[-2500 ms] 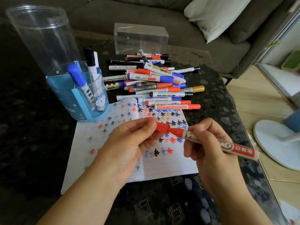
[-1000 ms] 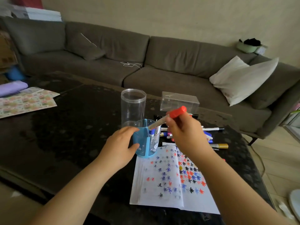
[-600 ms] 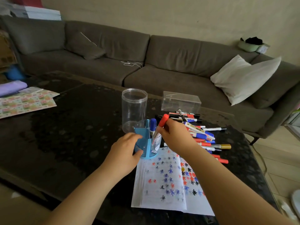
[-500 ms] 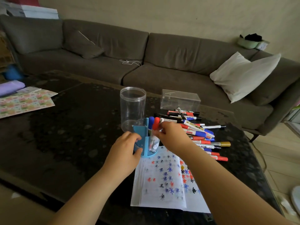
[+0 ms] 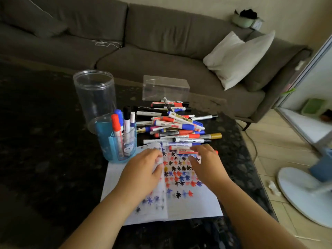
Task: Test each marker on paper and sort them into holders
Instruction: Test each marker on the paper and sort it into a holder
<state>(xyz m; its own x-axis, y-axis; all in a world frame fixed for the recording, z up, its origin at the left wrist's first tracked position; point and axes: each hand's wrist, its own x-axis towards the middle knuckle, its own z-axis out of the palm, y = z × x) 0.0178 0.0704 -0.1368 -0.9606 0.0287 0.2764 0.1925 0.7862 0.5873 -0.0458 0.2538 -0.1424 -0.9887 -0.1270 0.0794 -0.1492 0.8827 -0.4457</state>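
Note:
An open white notebook (image 5: 190, 205) covered in coloured star marks lies on the dark table. My left hand (image 5: 143, 169) rests on its left page near the fold, holding nothing. My right hand (image 5: 206, 162) reaches with straight fingers over the page's top edge and touches a red marker (image 5: 185, 151) at the near side of the marker pile (image 5: 176, 124). The blue holder (image 5: 115, 150) left of the notebook holds a red-capped marker (image 5: 115, 123) and several others. Behind it stand an empty clear cylinder (image 5: 95, 94) and a clear box (image 5: 165, 87).
The dark stone table (image 5: 45, 159) ends just right of the pile. A grey sofa (image 5: 143, 42) with a white pillow (image 5: 237, 56) runs behind it. A white fan base (image 5: 301, 193) sits on the floor at the right.
The red-capped marker went into the blue holder and my right hand let go of it. Both hands came back over the notebook, the right one reaching the pile. The view tilted down.

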